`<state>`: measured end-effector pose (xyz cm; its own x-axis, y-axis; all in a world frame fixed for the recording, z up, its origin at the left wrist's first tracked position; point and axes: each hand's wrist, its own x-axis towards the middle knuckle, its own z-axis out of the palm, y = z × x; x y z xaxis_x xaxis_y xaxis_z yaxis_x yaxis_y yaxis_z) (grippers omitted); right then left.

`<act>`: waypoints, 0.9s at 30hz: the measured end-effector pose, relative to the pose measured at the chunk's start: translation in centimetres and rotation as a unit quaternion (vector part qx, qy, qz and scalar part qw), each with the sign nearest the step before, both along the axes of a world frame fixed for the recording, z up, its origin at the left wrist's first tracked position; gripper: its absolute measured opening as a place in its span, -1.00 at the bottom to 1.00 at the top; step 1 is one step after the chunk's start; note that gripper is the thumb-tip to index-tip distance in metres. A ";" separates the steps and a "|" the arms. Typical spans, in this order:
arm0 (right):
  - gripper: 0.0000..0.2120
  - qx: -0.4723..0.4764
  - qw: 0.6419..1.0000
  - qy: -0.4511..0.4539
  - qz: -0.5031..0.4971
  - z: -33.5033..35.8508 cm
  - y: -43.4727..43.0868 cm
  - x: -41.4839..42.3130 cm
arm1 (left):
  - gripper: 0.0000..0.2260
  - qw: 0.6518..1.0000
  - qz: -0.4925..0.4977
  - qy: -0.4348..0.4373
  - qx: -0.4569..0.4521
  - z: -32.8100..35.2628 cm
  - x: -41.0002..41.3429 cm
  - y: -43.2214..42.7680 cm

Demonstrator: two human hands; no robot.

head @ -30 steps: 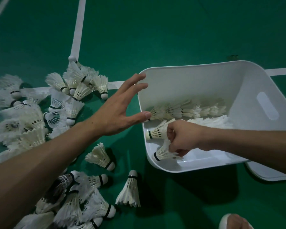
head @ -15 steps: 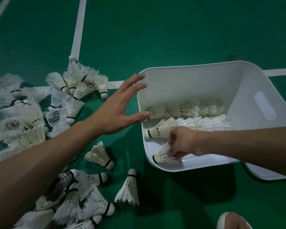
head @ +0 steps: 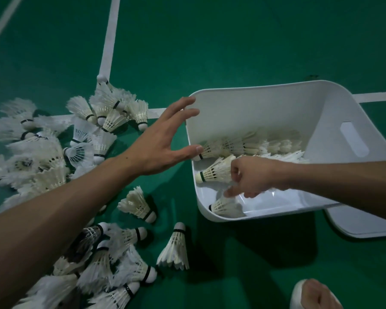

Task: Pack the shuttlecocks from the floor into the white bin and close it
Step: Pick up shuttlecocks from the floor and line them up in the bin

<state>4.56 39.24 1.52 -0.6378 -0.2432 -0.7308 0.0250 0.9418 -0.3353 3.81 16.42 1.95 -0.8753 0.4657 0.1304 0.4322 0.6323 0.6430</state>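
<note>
While most of the shuttlecocks [head: 42, 170] lie scattered on the green floor [head: 232, 41] to the left, some are already inside the white bin [head: 254, 89]. They are nested cork into skirt in two rows [head: 243, 146] along its bottom, probably to save room. One loose shuttlecock [head: 225, 207] lies alone in the near corner, likely the start of a third row. The right hand [head: 252, 175] reaches into the bin above it, fingers curled down toward its feathers; whether they pinch it or only brush it I cannot tell. The left hand [head: 158, 148] is spread wide and holds nothing, with thumb tip and fingertips at the bin's left wall, seemingly to brace it. The bin looks tipped toward the person. Its lid [head: 361, 224] lies flat on the floor, partly under the right corner, so closing comes much later.
</note>
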 end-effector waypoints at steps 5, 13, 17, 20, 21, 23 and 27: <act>-0.83 -0.042 0.987 0.141 0.061 3.4 -0.5 0.2 | -0.30 0.998 0.027 -0.038 0.038 0.2 1.1 -0.3; -0.85 -0.153 0.942 0.298 0.032 9.4 -3.6 2.3 | -0.39 0.994 0.091 -0.043 -0.040 0.2 3.4 -2.9; -0.81 -0.215 0.919 0.326 0.060 11.7 -6.4 4.5 | -0.41 0.984 0.109 -0.089 -0.112 -0.7 4.2 -5.5; -0.81 -0.245 0.915 0.303 0.101 11.9 -8.9 6.5 | -0.44 0.969 0.105 -0.142 -0.175 -2.1 4.5 -7.8; -0.81 -0.254 0.916 0.289 0.116 11.6 -9.7 7.1 | -0.45 0.964 0.106 -0.162 -0.184 -2.5 4.6 -8.7; -0.82 -0.262 0.920 0.258 0.140 10.5 -11.0 8.1 | -0.50 0.955 0.113 -0.205 -0.181 -3.4 5.0 -9.9; -0.79 -0.222 0.938 0.201 0.174 6.6 -12.0 8.9 | -0.52 0.947 0.085 -0.262 -0.164 -4.9 6.5 -10.2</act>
<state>13.45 27.25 8.10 -0.6655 -0.7117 -0.2247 -0.4714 0.6342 -0.6128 10.27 6.25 -2.91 -0.8456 0.2524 -0.4704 -0.0179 0.8672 0.4976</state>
